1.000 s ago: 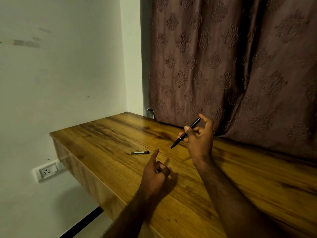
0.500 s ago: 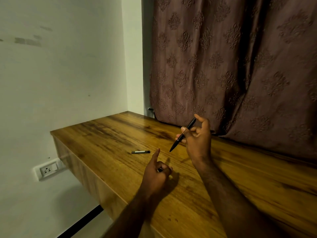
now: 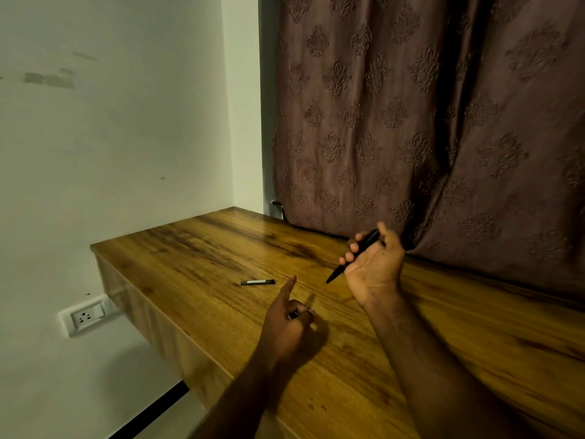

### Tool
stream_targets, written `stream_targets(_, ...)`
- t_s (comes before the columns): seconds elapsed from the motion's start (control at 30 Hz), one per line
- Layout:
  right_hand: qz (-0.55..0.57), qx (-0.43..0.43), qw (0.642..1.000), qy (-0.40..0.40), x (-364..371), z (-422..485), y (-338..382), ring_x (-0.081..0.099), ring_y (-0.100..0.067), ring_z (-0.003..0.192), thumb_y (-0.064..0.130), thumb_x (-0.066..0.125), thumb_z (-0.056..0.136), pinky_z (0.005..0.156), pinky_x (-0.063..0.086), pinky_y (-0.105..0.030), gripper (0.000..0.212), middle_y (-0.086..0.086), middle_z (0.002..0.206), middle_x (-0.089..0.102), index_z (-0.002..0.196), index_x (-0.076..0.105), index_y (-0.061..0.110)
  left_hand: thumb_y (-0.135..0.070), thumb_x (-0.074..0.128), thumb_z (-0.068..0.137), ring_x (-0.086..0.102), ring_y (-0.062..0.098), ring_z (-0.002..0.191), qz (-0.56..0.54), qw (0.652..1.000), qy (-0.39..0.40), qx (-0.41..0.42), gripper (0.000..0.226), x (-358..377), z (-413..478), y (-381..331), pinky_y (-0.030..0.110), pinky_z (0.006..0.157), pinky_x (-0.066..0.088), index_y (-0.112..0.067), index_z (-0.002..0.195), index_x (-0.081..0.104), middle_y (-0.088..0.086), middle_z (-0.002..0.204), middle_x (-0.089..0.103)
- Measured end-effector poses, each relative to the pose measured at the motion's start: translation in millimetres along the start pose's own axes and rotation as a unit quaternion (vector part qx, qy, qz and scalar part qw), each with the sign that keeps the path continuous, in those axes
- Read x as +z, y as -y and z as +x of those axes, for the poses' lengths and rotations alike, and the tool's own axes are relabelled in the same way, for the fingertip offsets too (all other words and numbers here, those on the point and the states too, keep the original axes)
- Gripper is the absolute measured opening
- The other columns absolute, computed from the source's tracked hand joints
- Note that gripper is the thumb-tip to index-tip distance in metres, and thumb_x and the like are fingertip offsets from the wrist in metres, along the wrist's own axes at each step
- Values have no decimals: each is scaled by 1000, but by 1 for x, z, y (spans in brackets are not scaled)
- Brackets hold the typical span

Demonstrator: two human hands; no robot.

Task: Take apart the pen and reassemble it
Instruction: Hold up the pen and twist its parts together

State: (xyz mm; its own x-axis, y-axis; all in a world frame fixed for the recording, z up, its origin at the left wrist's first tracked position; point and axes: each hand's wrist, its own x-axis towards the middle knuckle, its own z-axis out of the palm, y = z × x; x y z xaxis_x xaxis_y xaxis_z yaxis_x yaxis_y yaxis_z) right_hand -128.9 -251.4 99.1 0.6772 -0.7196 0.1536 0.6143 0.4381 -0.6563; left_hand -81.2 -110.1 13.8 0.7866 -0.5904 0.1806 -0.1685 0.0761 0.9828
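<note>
Pen barrel point(image 3: 354, 253): right hand point(image 3: 373, 274) fingers curled round it. Small dark part point(image 3: 292, 315): pinched by left hand point(image 3: 285, 331), seven o'clock of barrel. Advised: align axes before joining.

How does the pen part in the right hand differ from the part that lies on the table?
The pen body is longer, tapers to a tip and is held tilted by the right hand; the short part is straight, bears a pale stripe and lies flat on the table. Both are dark.

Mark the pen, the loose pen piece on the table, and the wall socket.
pen point(image 3: 336, 274): head view, lower barrel.
pen piece point(image 3: 258, 282): head view, middle.
wall socket point(image 3: 84, 316): head view, faceplate centre.
</note>
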Motion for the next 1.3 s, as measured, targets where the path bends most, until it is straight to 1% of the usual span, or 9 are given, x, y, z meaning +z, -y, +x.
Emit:
stream_targets(0.07, 35, 8, 999, 16, -1, 0, 3, 30, -16, 45, 57, 35, 87, 52, 26, -29, 52, 0, 52, 33, 57, 41, 15, 5, 53, 90, 60, 5, 58, -10, 1000, 7, -6, 66, -1, 0, -1, 19, 55, 45, -22, 147, 31, 9, 80, 66)
stream_targets(0.23, 69, -18, 997, 11, 0, -3, 3, 16, -16, 32, 49, 29, 82, 43, 16, -21, 53, 1, 36, 22, 40, 29, 17, 11, 47, 89, 53, 0, 42, -19, 1000, 21, -6, 64, 0, -2, -5, 13, 43, 40, -15, 145, 34, 12, 78, 64)
stream_targets(0.37, 72, -12, 997, 15, 2, -4, 3, 17, -15, 31, 58, 27, 85, 42, 15, -21, 61, 2, 36, 23, 41, 30, 16, 12, 48, 87, 51, 1, 42, -10, 1000, 18, -3, 64, -1, -1, -4, 13, 43, 39, -13, 145, 35, 6, 71, 66)
stream_targets(0.5, 58, -25, 998, -15, 6, -7, 3, 13, -15, 32, 49, 26, 85, 44, 12, -21, 56, 1, 36, 20, 39, 29, 16, 10, 47, 90, 54, 1, 43, -39, 999, 32, -10, 62, -1, -6, -7, 13, 41, 40, -16, 144, 35, 8, 74, 65)
stream_targets(0.63, 69, -24, 997, -13, 4, -7, 3, 15, -15, 32, 54, 26, 86, 42, 14, -21, 59, 1, 37, 23, 42, 30, 16, 13, 45, 90, 53, 2, 41, -59, 997, 39, -16, 62, 0, -9, -10, 14, 40, 41, -15, 144, 35, 12, 76, 63)
stream_targets(0.77, 53, -29, 998, -32, 5, -7, 3, 12, -15, 33, 49, 27, 85, 43, 13, -19, 54, 1, 37, 21, 42, 28, 16, 11, 47, 90, 52, 2, 40, -50, 998, 30, -16, 63, 0, -8, -12, 14, 39, 39, -15, 145, 34, 10, 75, 64)
stream_targets(0.97, 42, -20, 999, -28, 7, -9, 2, 14, -15, 32, 50, 29, 85, 40, 15, -17, 55, 1, 37, 22, 43, 30, 15, 15, 43, 90, 52, 3, 37, -97, 994, 47, -30, 63, 3, -14, -18, 14, 35, 39, -15, 146, 32, 16, 78, 59)
stream_targets(1.13, 35, -12, 999, -20, 8, -9, 1, 16, -14, 32, 54, 29, 86, 42, 13, -18, 59, 2, 37, 24, 43, 31, 15, 11, 48, 89, 53, 4, 41, -59, 998, 27, -27, 64, 0, -10, -13, 15, 39, 40, -16, 146, 33, 10, 74, 66)
stream_targets(1.3, 27, -24, 999, -26, 10, -11, 1, 14, -14, 32, 50, 30, 85, 43, 12, -19, 56, 2, 37, 23, 41, 31, 15, 13, 45, 90, 51, 5, 39, -96, 994, 36, -36, 64, 2, -13, -17, 16, 36, 38, -17, 146, 33, 15, 77, 61)
